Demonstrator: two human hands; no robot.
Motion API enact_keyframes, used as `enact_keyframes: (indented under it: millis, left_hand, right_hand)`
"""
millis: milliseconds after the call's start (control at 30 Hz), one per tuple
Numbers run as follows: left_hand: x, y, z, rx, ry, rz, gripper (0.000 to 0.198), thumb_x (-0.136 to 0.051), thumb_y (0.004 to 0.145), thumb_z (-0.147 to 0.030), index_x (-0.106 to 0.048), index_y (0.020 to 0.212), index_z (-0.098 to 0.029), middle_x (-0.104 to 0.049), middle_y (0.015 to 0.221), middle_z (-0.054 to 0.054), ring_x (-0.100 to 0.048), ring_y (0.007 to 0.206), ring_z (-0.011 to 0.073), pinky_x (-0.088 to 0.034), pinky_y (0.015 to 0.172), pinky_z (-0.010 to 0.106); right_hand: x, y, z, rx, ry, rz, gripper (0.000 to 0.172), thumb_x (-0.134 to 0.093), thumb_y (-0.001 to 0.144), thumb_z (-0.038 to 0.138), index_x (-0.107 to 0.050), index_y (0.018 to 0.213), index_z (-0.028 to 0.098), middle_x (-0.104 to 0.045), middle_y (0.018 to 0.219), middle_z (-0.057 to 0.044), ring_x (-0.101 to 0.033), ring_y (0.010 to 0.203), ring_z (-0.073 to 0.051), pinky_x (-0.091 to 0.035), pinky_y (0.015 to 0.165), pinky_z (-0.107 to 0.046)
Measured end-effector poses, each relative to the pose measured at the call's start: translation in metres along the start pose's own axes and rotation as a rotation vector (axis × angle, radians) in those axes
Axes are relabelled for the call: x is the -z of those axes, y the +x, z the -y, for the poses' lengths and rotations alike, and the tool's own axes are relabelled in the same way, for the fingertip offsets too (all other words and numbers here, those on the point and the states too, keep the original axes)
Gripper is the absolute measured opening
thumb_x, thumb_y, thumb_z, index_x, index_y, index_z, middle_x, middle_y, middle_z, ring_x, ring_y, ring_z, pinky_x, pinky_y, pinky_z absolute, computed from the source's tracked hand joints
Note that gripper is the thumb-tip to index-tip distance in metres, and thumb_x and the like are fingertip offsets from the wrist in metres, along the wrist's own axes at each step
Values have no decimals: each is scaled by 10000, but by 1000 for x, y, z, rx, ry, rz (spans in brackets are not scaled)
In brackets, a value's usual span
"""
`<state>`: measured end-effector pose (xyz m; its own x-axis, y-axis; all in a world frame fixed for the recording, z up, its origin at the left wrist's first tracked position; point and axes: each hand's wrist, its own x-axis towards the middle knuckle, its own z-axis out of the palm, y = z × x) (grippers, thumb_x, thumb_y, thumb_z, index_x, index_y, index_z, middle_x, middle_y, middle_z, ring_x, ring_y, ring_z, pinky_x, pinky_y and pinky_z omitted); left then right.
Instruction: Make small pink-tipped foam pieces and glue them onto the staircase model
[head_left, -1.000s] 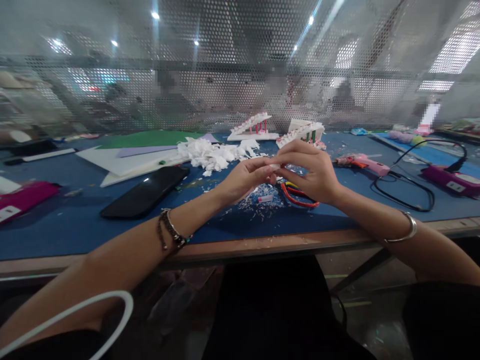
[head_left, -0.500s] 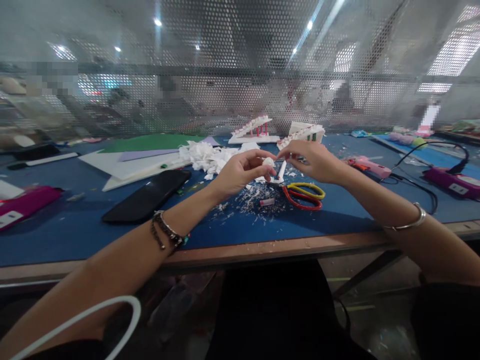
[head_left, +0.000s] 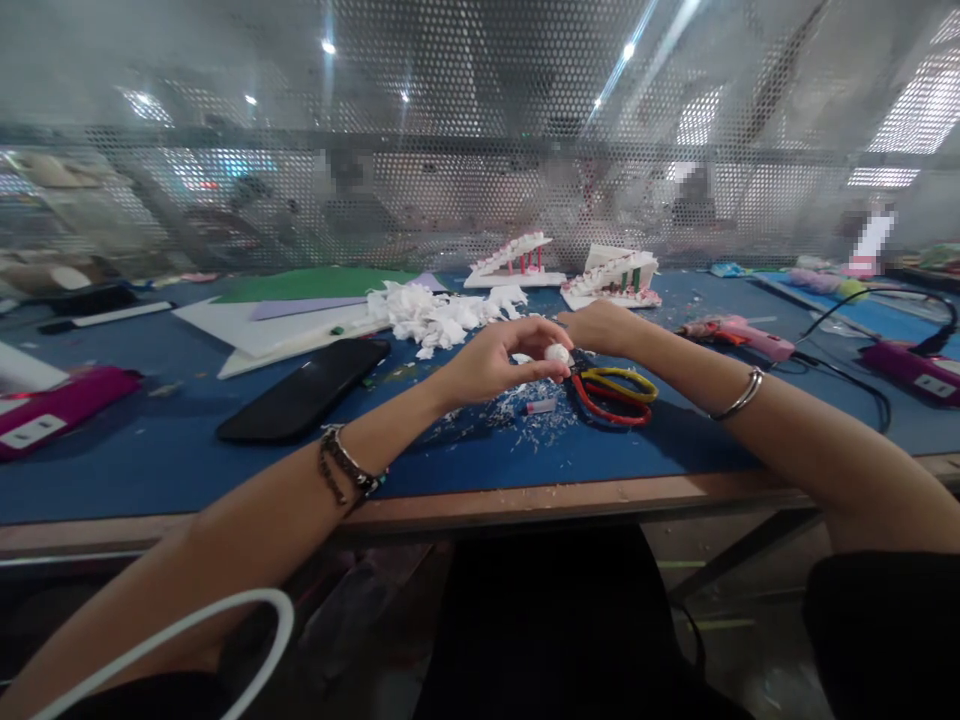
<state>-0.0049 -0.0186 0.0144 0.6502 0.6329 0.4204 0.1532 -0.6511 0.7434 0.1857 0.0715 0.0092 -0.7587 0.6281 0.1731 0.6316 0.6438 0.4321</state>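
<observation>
My left hand (head_left: 499, 358) hovers over the blue table mat (head_left: 150, 450), its fingertips pinched on a small white foam ball (head_left: 556, 353). My right hand (head_left: 600, 328) reaches forward just behind it, low over the mat; its fingers are hidden behind the left hand. Red-and-yellow-handled scissors (head_left: 615, 390) lie right below both hands, beside white shavings (head_left: 517, 405) and a small pink-tipped stub (head_left: 540, 406).
A black phone (head_left: 304, 390) lies left of my hands. Behind it are white, lilac and green sheets (head_left: 285, 310) and a heap of white scraps (head_left: 439, 312). Two small foam stair models (head_left: 611, 275) stand near the perforated screen. A pink glue gun (head_left: 739, 330) and black cable (head_left: 862, 390) lie at right.
My hands have come apart. The right hand moved forward and down toward the mat; the left keeps the white ball. The white strip it held half a second ago is out of sight.
</observation>
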Motion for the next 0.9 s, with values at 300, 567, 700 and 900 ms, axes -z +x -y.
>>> enact_keyframes:
  millis: [300,567,700,900]
  left_hand:
    - [-4,0,6,-8,-61,-2,211,-590,775,-275,-490,929,-172,-666,829,51,-642,692,126,-502,699,254]
    - [-8,2,14,42,-84,-112,271,-645,728,-312,-505,912,-171,-680,832,59,-658,704,152,-519,689,275]
    - [-9,1,13,46,-65,-152,280,-662,712,-293,-500,900,-165,-686,808,56,-665,718,167,-523,690,288]
    - [-12,-1,12,17,16,-170,260,-664,711,-279,-505,877,-159,-677,797,50,-665,739,167,-523,670,272]
  right_hand:
    - [46,-60,-8,-104,320,-605,215,-437,858,329,-592,885,183,-642,830,-45,-582,690,-128,-407,567,-255]
    - [71,-79,24,-85,1181,-942,253,-654,704,397,-519,672,186,-568,564,33,-543,489,-72,-440,416,-200]
    - [70,-76,41,-41,1280,-776,266,-569,770,431,-555,728,169,-590,562,31,-566,476,-66,-470,422,-188]
    - [65,-75,51,56,1278,-747,289,-464,854,357,-606,761,123,-647,613,-5,-618,525,-69,-502,510,-188]
